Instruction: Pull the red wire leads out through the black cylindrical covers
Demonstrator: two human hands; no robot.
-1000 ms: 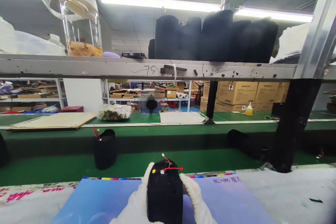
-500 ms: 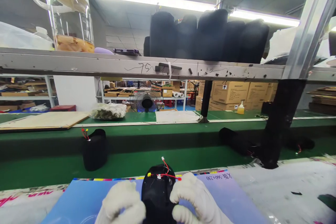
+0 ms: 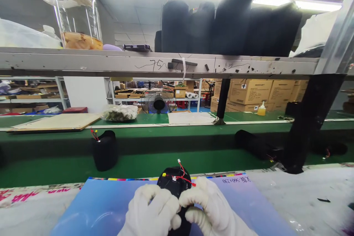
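A black rounded piece (image 3: 171,186) lies on the blue sheet (image 3: 105,206) at the bottom centre, with thin red wires (image 3: 182,177) and white, yellow and red connectors at its top end. Over its left side and middle is my left hand (image 3: 153,208), in a white glove, fingers curled and closed. My right hand (image 3: 208,204), also gloved, bends over the right side with thumb and fingertips close together at the piece. The fingertips of both hands nearly meet. Whatever is pinched between them is too small to make out.
Beyond the work surface, a green belt (image 3: 138,162) carries a black wired piece (image 3: 105,151) at left and more dark pieces (image 3: 253,145) at right. A metal shelf (image 3: 110,61) crosses above, bearing a glass jug (image 3: 80,18) and black pieces (image 3: 232,25). A black-wrapped post (image 3: 309,118) stands right.
My left hand has moved right, from beside the black piece onto its middle, close to my right hand. The camera view has shifted slightly.
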